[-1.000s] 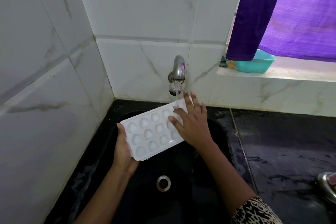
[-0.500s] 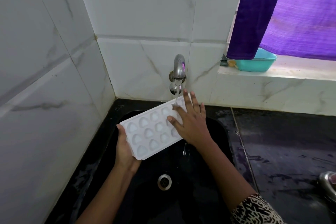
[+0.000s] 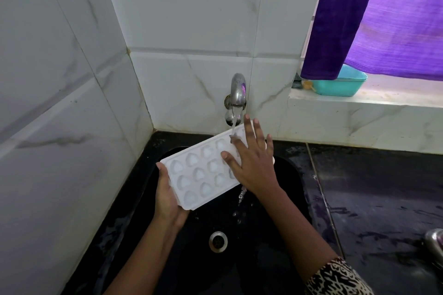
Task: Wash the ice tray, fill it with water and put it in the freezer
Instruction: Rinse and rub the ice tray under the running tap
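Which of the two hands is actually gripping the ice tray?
The left hand, which grips the short end of the ice tray. The right hand only lies flat and spread on top, under the stream from the tap.

White matt plastic ice tray point(image 3: 203, 170); shiny metal tap point(image 3: 237, 90); glossy black sink point(image 3: 291, 175); smooth, glossy marbled wall tiles point(image 3: 191, 19); purple cloth curtain point(image 3: 383, 12).

White marble-veined wall tiles point(image 3: 72, 79) meet a black countertop point(image 3: 383, 199). A purple curtain point(image 3: 395, 19) hangs over the daylit window ledge point(image 3: 395, 99) at right.
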Motion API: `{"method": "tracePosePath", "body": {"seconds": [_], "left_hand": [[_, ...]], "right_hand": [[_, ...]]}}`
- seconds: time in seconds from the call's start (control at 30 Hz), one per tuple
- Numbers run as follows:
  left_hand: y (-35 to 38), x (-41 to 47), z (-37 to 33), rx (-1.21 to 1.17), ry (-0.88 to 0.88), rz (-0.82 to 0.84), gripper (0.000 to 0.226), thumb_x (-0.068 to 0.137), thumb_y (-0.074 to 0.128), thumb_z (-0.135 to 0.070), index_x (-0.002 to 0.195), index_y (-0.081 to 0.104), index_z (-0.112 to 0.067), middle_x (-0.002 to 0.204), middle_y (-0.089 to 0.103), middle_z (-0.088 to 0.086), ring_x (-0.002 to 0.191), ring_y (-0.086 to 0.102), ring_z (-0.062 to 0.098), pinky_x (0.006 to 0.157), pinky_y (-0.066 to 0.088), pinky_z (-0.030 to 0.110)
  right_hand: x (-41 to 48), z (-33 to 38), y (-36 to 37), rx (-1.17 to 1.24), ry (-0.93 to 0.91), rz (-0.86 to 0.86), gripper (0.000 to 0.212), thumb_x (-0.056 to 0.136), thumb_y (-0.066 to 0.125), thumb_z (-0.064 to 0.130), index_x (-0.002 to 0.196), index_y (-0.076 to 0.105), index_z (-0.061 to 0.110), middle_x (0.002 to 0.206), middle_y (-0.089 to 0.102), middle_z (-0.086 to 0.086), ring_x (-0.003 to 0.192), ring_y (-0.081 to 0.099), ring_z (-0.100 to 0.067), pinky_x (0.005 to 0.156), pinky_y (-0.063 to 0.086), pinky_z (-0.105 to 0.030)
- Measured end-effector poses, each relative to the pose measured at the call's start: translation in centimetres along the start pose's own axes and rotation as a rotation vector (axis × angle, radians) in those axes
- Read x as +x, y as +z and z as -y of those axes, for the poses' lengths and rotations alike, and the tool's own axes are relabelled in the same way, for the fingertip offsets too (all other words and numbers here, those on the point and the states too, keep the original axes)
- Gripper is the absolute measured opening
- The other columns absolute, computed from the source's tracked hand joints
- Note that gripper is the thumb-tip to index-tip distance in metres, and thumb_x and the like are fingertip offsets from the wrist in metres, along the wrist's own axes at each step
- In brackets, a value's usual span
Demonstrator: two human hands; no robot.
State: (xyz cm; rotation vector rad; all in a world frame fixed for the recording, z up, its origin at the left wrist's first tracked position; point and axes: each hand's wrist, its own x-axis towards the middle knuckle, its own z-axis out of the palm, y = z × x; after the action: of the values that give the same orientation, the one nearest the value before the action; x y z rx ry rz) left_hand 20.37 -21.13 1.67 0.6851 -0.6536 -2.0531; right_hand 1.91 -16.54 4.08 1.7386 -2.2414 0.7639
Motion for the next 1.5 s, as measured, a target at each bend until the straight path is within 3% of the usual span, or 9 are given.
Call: {"method": "tracePosePath", "body": {"seconds": [0.3,0.47,0.6,0.73,0.87,1.03,1.23,1.4,1.5], "left_hand": [[-0.7,-0.1,0.2,-0.030,-0.012,0.029,0.078,0.086,0.032,-0.075,0.132,0.056,-0.016,0.130,0.062,0.017,0.115,0.063,0.036,0.078,0.058,0.045],[-0.9,-0.3,0.7,-0.023,-0.017,0.014,0.078,0.086,0.032,-0.075,0.133,0.055,-0.017,0.129,0.063,0.016,0.115,0.063,0.035,0.077,0.058,0.044],[-1.1,-0.2,0.4,-0.005,-0.018,-0.015,0.080,0.086,0.031,-0.076,0.135,0.053,-0.017,0.133,0.061,0.016,0.119,0.060,0.036,0.083,0.056,0.046],[-0.9,-0.2,0.7,0.020,-0.026,-0.012,0.078,0.088,0.028,-0.074,0.136,0.052,-0.018,0.132,0.062,0.014,0.118,0.061,0.034,0.079,0.058,0.043],[-0.6,0.0,0.3,0.009,-0.008,-0.003,0.079,0.086,0.030,-0.074,0.135,0.053,-0.017,0.130,0.063,0.015,0.116,0.062,0.034,0.079,0.058,0.043],[-1.1,-0.1,0.5,0.021,-0.032,0.013,0.078,0.085,0.031,-0.075,0.134,0.054,-0.018,0.132,0.062,0.015,0.118,0.061,0.035,0.080,0.058,0.044],[-1.4,0.0,0.1,0.045,-0.010,-0.011,0.078,0.086,0.033,-0.074,0.133,0.057,-0.017,0.130,0.063,0.017,0.116,0.062,0.035,0.078,0.058,0.044],[-2.5,-0.3,0.1,0.012,0.027,-0.046,0.074,0.088,0.032,-0.073,0.131,0.058,-0.019,0.130,0.063,0.014,0.115,0.063,0.033,0.075,0.059,0.041],[-2.2,-0.3,0.0,-0.007,0.030,-0.054,0.075,0.089,0.031,-0.073,0.135,0.055,-0.019,0.131,0.062,0.014,0.117,0.062,0.033,0.077,0.059,0.042]], "right_hand": [[-0.3,-0.3,0.1,0.024,-0.016,0.002,0.053,0.091,0.031,0.060,0.123,0.058,0.027,0.157,-0.009,0.001,0.144,-0.013,-0.016,0.113,0.004,-0.054],[-0.3,-0.4,0.4,-0.016,-0.004,-0.034,0.044,0.093,0.040,0.056,0.119,0.060,0.027,0.157,-0.002,-0.002,0.145,-0.007,-0.019,0.113,0.005,-0.055],[-0.3,-0.6,0.7,0.016,0.003,0.048,0.045,0.093,0.037,0.057,0.125,0.056,0.031,0.155,-0.012,0.005,0.142,-0.020,-0.012,0.113,-0.003,-0.050],[-0.3,-0.6,0.3,-0.063,0.015,-0.023,0.045,0.093,0.036,0.056,0.119,0.061,0.028,0.158,0.001,-0.004,0.146,-0.004,-0.022,0.113,0.006,-0.057],[-0.4,0.0,0.7,0.024,0.011,0.041,0.050,0.093,0.039,0.057,0.129,0.054,0.025,0.157,-0.007,0.002,0.143,-0.016,-0.014,0.113,-0.003,-0.050],[0.3,-0.9,-0.1,-0.011,0.037,0.047,0.041,0.094,0.036,0.055,0.115,0.061,0.030,0.159,-0.001,0.001,0.145,-0.010,-0.018,0.113,-0.001,-0.053],[-0.5,-0.2,0.7,0.043,-0.016,0.158,0.055,0.092,0.037,0.060,0.132,0.050,0.025,0.157,-0.013,0.005,0.139,-0.025,-0.010,0.114,-0.004,-0.050],[-1.5,-1.8,-0.7,0.296,0.043,0.060,0.049,0.089,0.035,0.061,0.117,0.058,0.027,0.158,0.001,0.008,0.145,-0.012,-0.012,0.115,0.007,-0.051],[-2.2,-2.0,-1.0,0.279,0.043,0.049,0.052,0.087,0.037,0.061,0.123,0.056,0.028,0.157,0.001,0.009,0.145,-0.010,-0.012,0.115,0.006,-0.049]]}}
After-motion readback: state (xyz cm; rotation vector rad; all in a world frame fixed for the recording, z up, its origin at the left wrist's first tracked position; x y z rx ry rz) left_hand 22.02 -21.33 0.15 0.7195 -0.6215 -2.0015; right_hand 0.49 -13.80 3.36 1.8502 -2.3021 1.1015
